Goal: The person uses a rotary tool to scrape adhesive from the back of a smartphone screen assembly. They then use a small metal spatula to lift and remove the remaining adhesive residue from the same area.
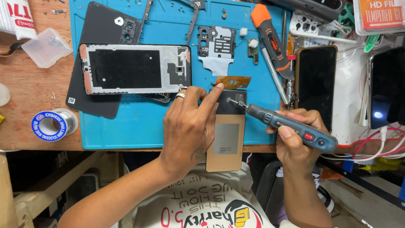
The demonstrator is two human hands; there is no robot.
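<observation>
At centre frame my left hand (190,122) presses 1 fingertip on the screen panel (226,135), pinning it at the blue mat's (126,126) lower edge. My right hand (295,139) grips the electric screwdriver (291,126), tip on the panel's top. Phone frame (135,68) and back cover (101,59) already lie apart, upper left; I judge reassembly remains.

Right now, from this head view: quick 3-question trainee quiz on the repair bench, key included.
1. True or false: the right hand holds the electric screwdriver.
2. Which finger of the left hand presses the orange flex cable? A) index B) thumb C) little finger
3. What colour is the work mat under the phone frame?

Key: 1 true. 2 A. 3 blue. The screwdriver tip sits on the display panel, which overhangs the table edge.
</observation>
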